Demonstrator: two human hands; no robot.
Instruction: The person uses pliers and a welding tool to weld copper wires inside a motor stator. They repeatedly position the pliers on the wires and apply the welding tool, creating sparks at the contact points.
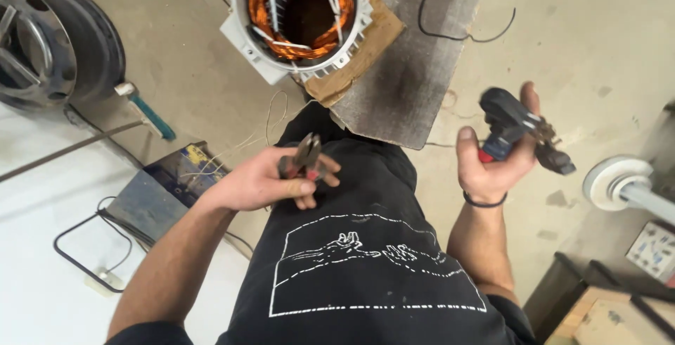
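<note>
My left hand (271, 183) grips a pair of pliers (304, 155) with red handles, jaws pointing up, just above my black shirt. My right hand (492, 165) is raised at the right and holds a black tool with a red part (517, 128), blurred by motion. Ahead on the floor lies an electric motor stator (295, 11) in a grey finned housing, its copper windings and white sleeved leads showing. It rests on a piece of cardboard (365, 46) atop a dark board (415, 85). Both hands are well short of the stator.
A metal wheel rim (49, 42) leans at the far left. A teal-handled tool (151, 113) and a blue box (165, 187) lie near my left arm, with black cable (77, 253) beside. A white round-based stand (622, 183) sits right. A black wire (464, 32) curls past the board.
</note>
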